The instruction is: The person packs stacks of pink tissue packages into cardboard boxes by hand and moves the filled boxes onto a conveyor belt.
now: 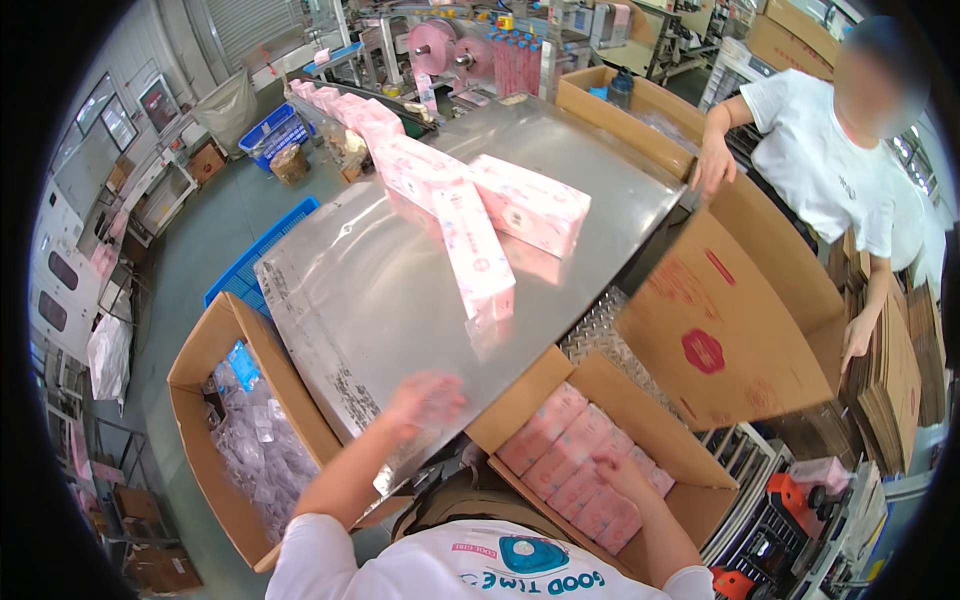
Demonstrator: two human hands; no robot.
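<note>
Above the near edge of the steel table (350, 290), my left hand (428, 402) is smeared by motion, so its fingers cannot be made out. My right hand (625, 474) is inside the open carton (690, 440) in front of me, fingers stretched out over the rows of pink tissue packs (560, 455). On the table lie a long pink pack (470, 245) pointing toward me and another pink pack (530, 205) angled off to its right. Behind them, a line of pink packs (365, 120) runs back to the far left.
A carton of clear plastic wrappers (265, 440) stands at the left, near a blue crate (255, 255). At the right, a co-worker (820, 160) holds a large open carton (720, 330) beside stacked flat cardboard (885, 370). Another carton (575, 95) sits at the table's far edge.
</note>
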